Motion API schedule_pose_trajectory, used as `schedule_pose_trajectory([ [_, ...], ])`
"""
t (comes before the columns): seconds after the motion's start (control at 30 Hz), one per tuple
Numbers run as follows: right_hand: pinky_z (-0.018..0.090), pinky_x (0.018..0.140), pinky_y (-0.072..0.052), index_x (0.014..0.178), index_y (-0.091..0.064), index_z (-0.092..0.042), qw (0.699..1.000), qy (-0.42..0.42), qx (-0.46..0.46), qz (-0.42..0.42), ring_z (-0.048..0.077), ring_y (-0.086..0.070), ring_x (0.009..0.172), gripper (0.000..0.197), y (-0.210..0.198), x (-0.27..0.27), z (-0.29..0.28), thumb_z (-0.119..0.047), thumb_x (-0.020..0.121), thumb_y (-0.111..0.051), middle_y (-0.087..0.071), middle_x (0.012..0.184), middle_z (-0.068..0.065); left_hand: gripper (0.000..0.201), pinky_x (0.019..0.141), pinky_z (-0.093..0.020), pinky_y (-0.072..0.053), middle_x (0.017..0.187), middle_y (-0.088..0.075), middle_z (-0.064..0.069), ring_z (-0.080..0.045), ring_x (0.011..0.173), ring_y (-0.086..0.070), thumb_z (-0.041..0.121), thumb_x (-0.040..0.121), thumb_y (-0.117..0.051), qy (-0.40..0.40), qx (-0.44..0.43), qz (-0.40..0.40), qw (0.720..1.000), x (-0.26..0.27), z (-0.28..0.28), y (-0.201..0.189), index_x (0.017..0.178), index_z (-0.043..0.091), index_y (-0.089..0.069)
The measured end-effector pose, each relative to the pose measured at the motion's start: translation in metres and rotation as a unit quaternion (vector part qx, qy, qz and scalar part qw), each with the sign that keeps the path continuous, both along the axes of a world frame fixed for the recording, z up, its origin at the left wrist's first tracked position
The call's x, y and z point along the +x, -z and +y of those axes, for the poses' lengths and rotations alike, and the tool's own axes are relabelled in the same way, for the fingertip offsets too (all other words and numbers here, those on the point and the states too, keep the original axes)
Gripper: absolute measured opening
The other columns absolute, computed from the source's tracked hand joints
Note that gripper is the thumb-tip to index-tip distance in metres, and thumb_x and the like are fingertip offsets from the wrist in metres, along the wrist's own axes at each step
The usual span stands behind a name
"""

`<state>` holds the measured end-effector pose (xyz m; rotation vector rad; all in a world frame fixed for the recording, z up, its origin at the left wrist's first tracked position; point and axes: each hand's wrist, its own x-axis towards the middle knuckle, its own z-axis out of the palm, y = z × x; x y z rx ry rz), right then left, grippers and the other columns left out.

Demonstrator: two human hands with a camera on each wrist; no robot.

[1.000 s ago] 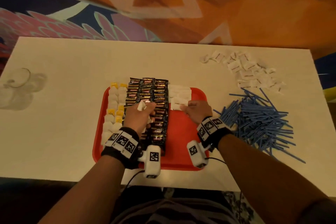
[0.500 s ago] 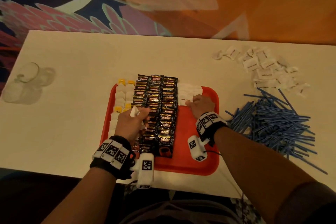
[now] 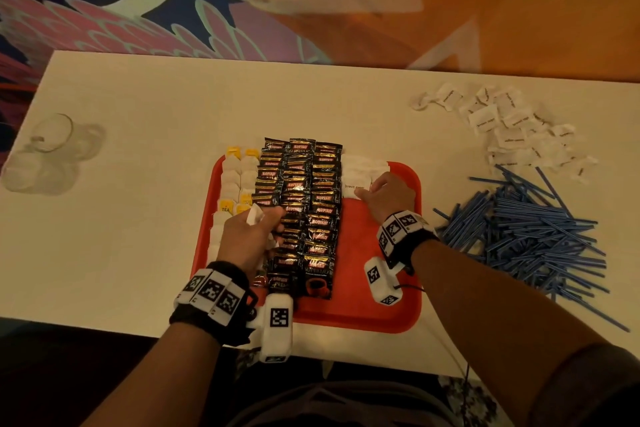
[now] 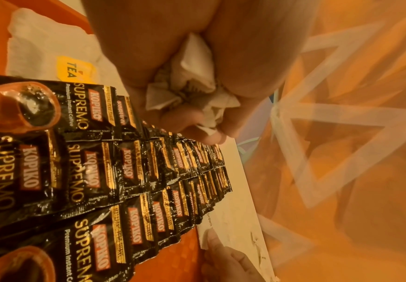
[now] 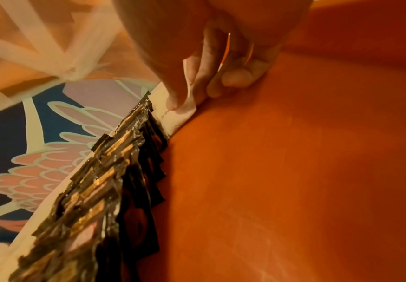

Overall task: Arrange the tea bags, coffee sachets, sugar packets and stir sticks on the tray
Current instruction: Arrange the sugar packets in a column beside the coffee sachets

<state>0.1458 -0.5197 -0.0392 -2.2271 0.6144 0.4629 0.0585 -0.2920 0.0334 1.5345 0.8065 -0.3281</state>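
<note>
- Hands both over red tray (image 3: 398, 315) on white table (image 3: 138, 253); left hand (image 3: 247, 239) above coffee sachets (image 3: 304, 211), right hand (image 3: 389, 196) at far right rows.
- Sachets in three columns, tea bags (image 3: 235, 180) in two at tray's left; exact counts not readable.
- Left fingers curled round bunch of white packets (image 4: 192, 84).
- Right fingertips (image 5: 173, 101) pinching sugar packet (image 3: 356, 185) on tray.
- Loose sugar packets (image 3: 512, 128) and blue stir sticks (image 3: 526, 232) heaped on table, right of tray.
</note>
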Motion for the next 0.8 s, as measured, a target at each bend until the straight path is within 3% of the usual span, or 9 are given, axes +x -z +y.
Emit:
schedule_pose_trajectory([
  [0.1, 0.012, 0.052, -0.025, 0.078, -0.061, -0.025, 0.999, -0.04, -0.011, 0.008, 0.01, -0.057, 0.082, 0.019, -0.002, 0.0, 0.001, -0.038, 0.082, -0.074, -0.065, 0.093, -0.006, 0.026, 0.042, -0.022, -0.038, 0.07, -0.062, 0.002, -0.011, 0.053, -0.055, 0.034, 0.098, -0.059, -0.004, -0.014, 0.004, 1.0, 0.001, -0.001, -0.002, 0.103, 0.009, -0.068],
  [0.23, 0.012, 0.051, -0.028, 0.078, -0.062, -0.026, 1.0, -0.025, -0.001, 0.005, 0.009, -0.061, 0.082, 0.016, -0.009, -0.003, -0.004, -0.036, 0.082, -0.074, -0.066, 0.088, -0.007, 0.031, 0.039, -0.019, -0.033, 0.066, -0.059, 0.001, -0.011, 0.047, -0.051, 0.04, 0.1, -0.053, -0.01, -0.033, 0.015, 0.999, 0.008, -0.004, -0.007, 0.094, 0.012, -0.062],
  [0.4, 0.012, 0.055, -0.032, 0.091, -0.067, -0.02, 0.998, -0.049, 0.019, -0.016, -0.003, -0.047, 0.068, 0.016, -0.039, -0.011, -0.014, -0.035, 0.085, -0.07, -0.059, 0.084, -0.013, 0.044, 0.038, -0.018, -0.03, 0.063, -0.058, -0.001, -0.013, 0.041, -0.048, 0.05, 0.102, -0.042, 0.026, -0.054, 0.028, 0.998, 0.018, -0.02, -0.02, 0.086, 0.011, -0.054],
  [0.47, 0.017, 0.065, -0.041, 0.088, -0.069, -0.021, 0.995, -0.081, 0.054, -0.026, -0.002, -0.053, 0.075, 0.013, -0.058, -0.014, -0.014, -0.033, 0.084, -0.071, -0.062, 0.084, -0.014, 0.051, 0.037, -0.018, -0.03, 0.055, -0.056, 0.001, -0.012, 0.038, -0.046, 0.055, 0.102, -0.036, 0.065, -0.059, 0.028, 0.996, 0.021, -0.031, -0.031, 0.083, 0.01, -0.054],
  [0.53, 0.02, 0.073, -0.047, 0.083, -0.07, -0.023, 0.987, -0.096, 0.12, -0.043, -0.001, -0.06, 0.08, 0.007, -0.077, -0.019, -0.011, -0.029, 0.083, -0.073, -0.067, 0.085, -0.013, 0.057, 0.037, -0.019, -0.028, 0.059, -0.056, -0.003, -0.014, 0.039, -0.044, 0.059, 0.101, -0.033, 0.089, -0.104, 0.022, 0.99, 0.024, -0.042, -0.04, 0.079, 0.011, -0.053],
  [0.67, 0.018, 0.065, -0.046, 0.082, -0.074, -0.022, 0.965, -0.124, 0.221, -0.065, 0.0, -0.063, 0.074, 0.01, -0.111, -0.026, -0.004, -0.03, 0.078, -0.079, -0.07, 0.079, -0.01, 0.066, 0.035, -0.017, -0.026, 0.06, -0.055, -0.007, -0.016, 0.037, -0.043, 0.069, 0.096, -0.029, 0.124, -0.175, 0.033, 0.976, 0.028, -0.063, -0.054, 0.08, 0.01, -0.053],
  [0.73, 0.017, 0.069, -0.048, 0.08, -0.076, -0.025, 0.961, -0.147, 0.225, -0.072, 0.0, -0.065, 0.075, 0.013, -0.122, -0.027, -0.002, -0.033, 0.073, -0.083, -0.072, 0.078, -0.01, 0.073, 0.034, -0.016, -0.027, 0.058, -0.055, -0.008, -0.016, 0.035, -0.043, 0.074, 0.088, -0.029, 0.152, -0.193, 0.03, 0.969, 0.03, -0.072, -0.062, 0.085, 0.007, -0.057],
  [0.8, 0.016, 0.069, -0.047, 0.074, -0.073, -0.028, 0.961, -0.156, 0.213, -0.077, 0.001, -0.064, 0.072, 0.01, -0.129, -0.028, -0.004, -0.029, 0.073, -0.084, -0.071, 0.074, -0.01, 0.076, 0.033, -0.016, -0.027, 0.056, -0.055, -0.008, -0.015, 0.033, -0.044, 0.076, 0.084, -0.028, 0.177, -0.207, 0.023, 0.962, 0.031, -0.079, -0.069, 0.079, 0.007, -0.058],
])
